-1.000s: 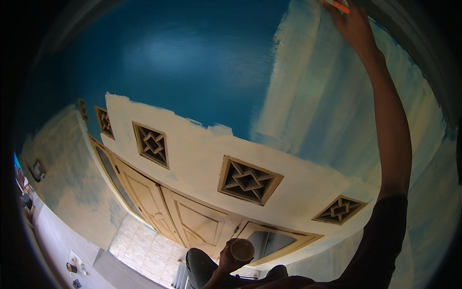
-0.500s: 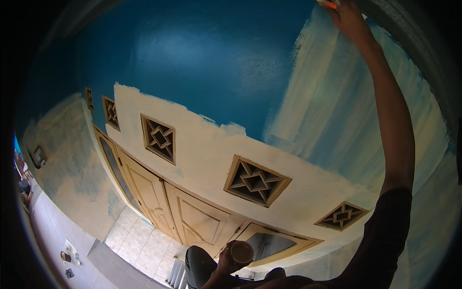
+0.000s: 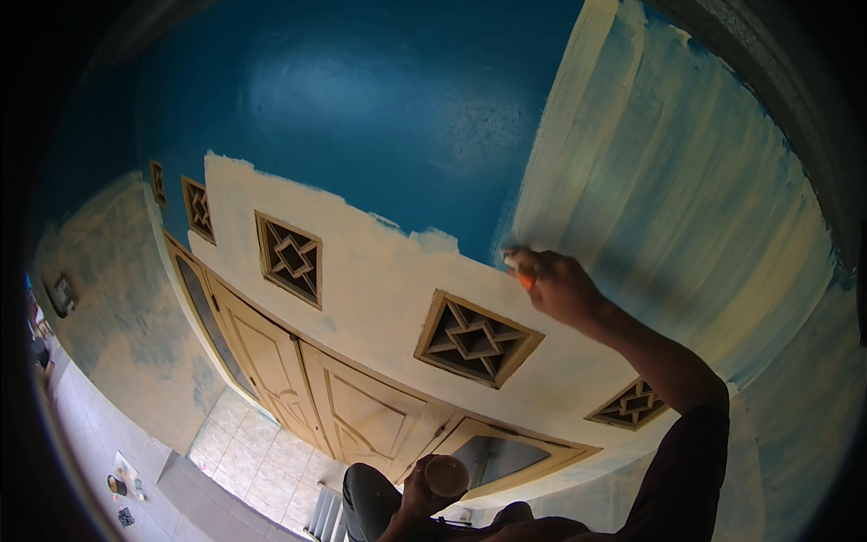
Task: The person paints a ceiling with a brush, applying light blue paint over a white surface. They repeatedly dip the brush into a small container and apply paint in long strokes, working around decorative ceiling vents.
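My right hand (image 3: pixel 562 285) is closed around a paintbrush (image 3: pixel 526 279) with an orange handle. Its bristle end is mostly hidden and lies against the wall, where the blue paint (image 3: pixel 361 117) meets the cream band above the doors. Streaky, thin cream paint (image 3: pixel 668 199) covers the blue to the right, with a denser fresh stroke along its left edge. Low in front of my body, my left hand (image 3: pixel 417 495) grips a round cup (image 3: pixel 446 475) filled with cream-coloured paint.
Square lattice vents (image 3: pixel 480 339) run in a row above cream double doors (image 3: pixel 366 406). A ladder (image 3: pixel 324 513) shows beside my leg. On the pale floor at lower left stand a small paint pot (image 3: pixel 116 485) and other little items. A dark ceiling edge borders the upper right.
My right hand has swept the brush from the wall's top down to the cream band, leaving a cream stroke over the blue. My left hand and the cup stay nearly in place.
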{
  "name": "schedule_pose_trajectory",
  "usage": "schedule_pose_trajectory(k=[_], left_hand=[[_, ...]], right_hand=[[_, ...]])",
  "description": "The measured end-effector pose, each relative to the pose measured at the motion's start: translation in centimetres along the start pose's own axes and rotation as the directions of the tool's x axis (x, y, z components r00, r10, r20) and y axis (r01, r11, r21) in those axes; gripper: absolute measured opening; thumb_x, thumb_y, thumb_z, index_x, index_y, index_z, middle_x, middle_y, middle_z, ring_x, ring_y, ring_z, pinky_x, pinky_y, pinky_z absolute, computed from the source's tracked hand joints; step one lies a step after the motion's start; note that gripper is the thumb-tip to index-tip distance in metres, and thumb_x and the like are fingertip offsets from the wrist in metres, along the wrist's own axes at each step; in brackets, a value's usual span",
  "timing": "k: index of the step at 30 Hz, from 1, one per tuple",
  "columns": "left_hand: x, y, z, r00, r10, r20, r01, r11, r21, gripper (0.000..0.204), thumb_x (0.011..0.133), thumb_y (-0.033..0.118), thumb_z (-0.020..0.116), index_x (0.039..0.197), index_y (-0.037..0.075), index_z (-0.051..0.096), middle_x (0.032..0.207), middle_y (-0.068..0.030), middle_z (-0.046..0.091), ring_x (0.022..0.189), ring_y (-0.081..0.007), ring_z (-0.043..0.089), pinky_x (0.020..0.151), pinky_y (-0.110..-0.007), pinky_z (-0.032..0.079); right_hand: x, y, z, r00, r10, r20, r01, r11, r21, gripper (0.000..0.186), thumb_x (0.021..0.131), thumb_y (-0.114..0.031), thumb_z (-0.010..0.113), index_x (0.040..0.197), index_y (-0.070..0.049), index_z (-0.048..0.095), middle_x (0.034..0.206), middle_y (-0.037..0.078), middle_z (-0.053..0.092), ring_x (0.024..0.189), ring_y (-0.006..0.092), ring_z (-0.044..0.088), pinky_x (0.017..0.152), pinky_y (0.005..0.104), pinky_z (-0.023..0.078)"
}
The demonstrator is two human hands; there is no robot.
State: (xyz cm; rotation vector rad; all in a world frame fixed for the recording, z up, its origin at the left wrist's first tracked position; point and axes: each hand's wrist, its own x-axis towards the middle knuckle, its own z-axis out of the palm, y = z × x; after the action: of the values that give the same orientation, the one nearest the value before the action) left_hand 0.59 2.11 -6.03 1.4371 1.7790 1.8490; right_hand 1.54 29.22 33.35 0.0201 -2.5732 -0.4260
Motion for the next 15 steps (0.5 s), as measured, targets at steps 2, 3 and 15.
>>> schedule_pose_trajectory(k=[2, 3, 15], left_hand=[[-0.2, -0.1, -0.2, 1.0, -0.014, 0.007, 0.014, 1.0, 0.002, 0.076, 0.061, 0.029, 0.095, 0.121, 0.004, 0.056, 0.116, -0.0162, 0.064, 0.1, -0.0336, 0.068, 0.081, -0.041, 0.058], [-0.5, 0.2, -0.6, 0.999, -0.049, 0.003, 0.049, 0.999, -0.002, 0.076, 0.061, 0.028, 0.095, 0.121, 0.004, 0.056, 0.116, -0.016, 0.064, 0.1, -0.0337, 0.068, 0.081, -0.041, 0.058], [1.6, 0.7, 0.2, 0.999, 0.043, -0.002, -0.043, 0.998, -0.034, 0.072, 0.063, 0.026, 0.094, 0.119, 0.003, 0.055, 0.115, -0.0164, 0.064, 0.096, -0.0333, 0.069, 0.08, -0.04, 0.058]], right_hand=[[2.2, 0.9, -2.6, 0.999, 0.008, -0.052, -0.006, 0.999, 0.033, 0.016, 0.093, 0.0, 0.058, 0.108, -0.003, 0.058, 0.083, 0.014, 0.069, 0.072, 0.0229, 0.073, 0.067, 0.0387, 0.062], [4.6, 0.9, -5.4, 0.995, 0.089, -0.049, -0.087, 0.995, 0.048, 0.013, 0.095, -0.002, 0.057, 0.108, -0.005, 0.06, 0.083, 0.01, 0.069, 0.072, 0.0215, 0.072, 0.067, 0.0362, 0.062], [18.5, 8.8, -24.5, 0.825, -0.155, -0.543, -0.146, 0.87, -0.47, 0.019, 0.098, -0.019, 0.059, 0.106, -0.001, 0.061, 0.09, 0.024, 0.068, 0.087, 0.0438, 0.066, 0.072, 0.0479, 0.052]])
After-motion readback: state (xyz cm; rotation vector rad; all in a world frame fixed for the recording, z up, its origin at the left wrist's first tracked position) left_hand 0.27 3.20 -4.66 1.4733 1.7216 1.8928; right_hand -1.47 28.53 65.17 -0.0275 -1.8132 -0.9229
